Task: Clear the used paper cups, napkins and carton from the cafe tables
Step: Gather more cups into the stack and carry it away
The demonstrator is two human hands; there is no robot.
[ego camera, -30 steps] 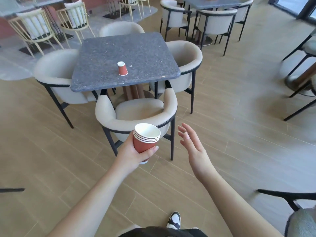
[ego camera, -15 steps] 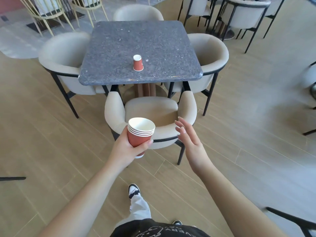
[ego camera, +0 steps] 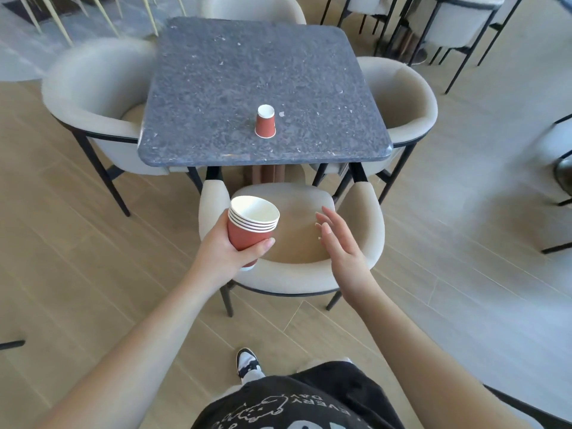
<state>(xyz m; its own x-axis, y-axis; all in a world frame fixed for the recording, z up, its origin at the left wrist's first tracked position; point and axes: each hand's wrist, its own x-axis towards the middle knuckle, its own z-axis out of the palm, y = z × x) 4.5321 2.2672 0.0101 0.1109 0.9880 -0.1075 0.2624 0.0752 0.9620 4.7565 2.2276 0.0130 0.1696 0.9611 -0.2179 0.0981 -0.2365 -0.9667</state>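
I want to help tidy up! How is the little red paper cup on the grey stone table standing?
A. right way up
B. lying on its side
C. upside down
C: the little red paper cup stands alone on the grey stone table with its white bottom up and its wide rim down.

Cafe seating area: square stone-top surface (ego camera: 216, 88) ringed by four beige tub chairs (ego camera: 365, 230), more table sets at 1 o'clock, wood-plank floor (ego camera: 77, 243).
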